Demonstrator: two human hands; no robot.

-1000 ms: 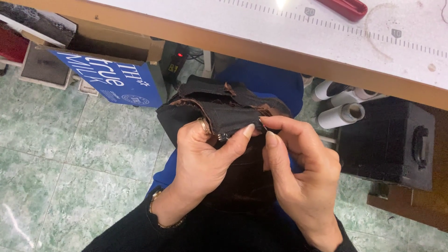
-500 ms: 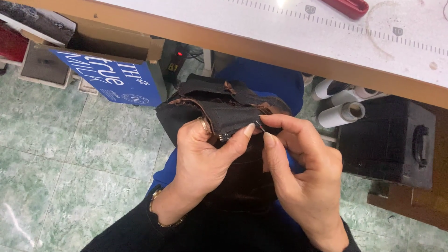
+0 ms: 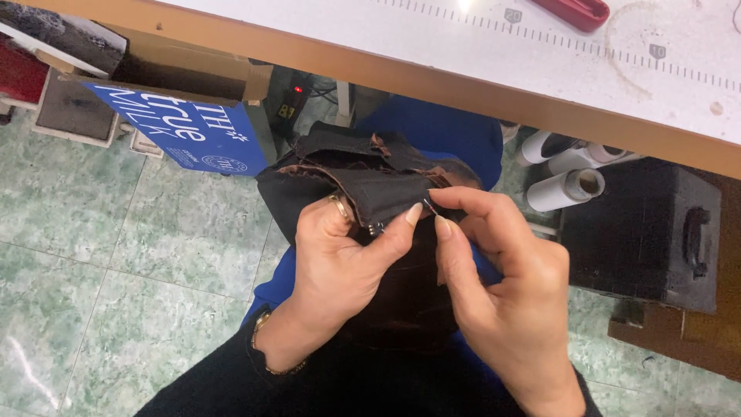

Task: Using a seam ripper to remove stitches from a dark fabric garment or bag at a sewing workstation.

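A dark brown-black garment point(image 3: 363, 174) with a brown-edged band lies bunched over my lap. My left hand point(image 3: 340, 259) grips its edge, thumb pressed on top of the fabric, a ring on one finger and a bracelet at the wrist. Small metal hooks show under that thumb. My right hand point(image 3: 502, 286) pinches a thin needle-like thing point(image 3: 429, 204) between thumb and forefinger, right against the same edge of fabric. The two thumbs nearly touch.
A white worktable with a wooden edge point(image 3: 432, 85) and a printed ruler runs across the top, a red tool point(image 3: 575, 11) lying on it. Below stand a blue-sided carton point(image 3: 185, 127), white rolls point(image 3: 567, 177), a black case point(image 3: 644, 232) and a power strip point(image 3: 289, 100). The floor is green tile.
My right hand's fingertips have shifted slightly along the fabric edge toward my left thumb. The garment and left hand stay almost where they were.
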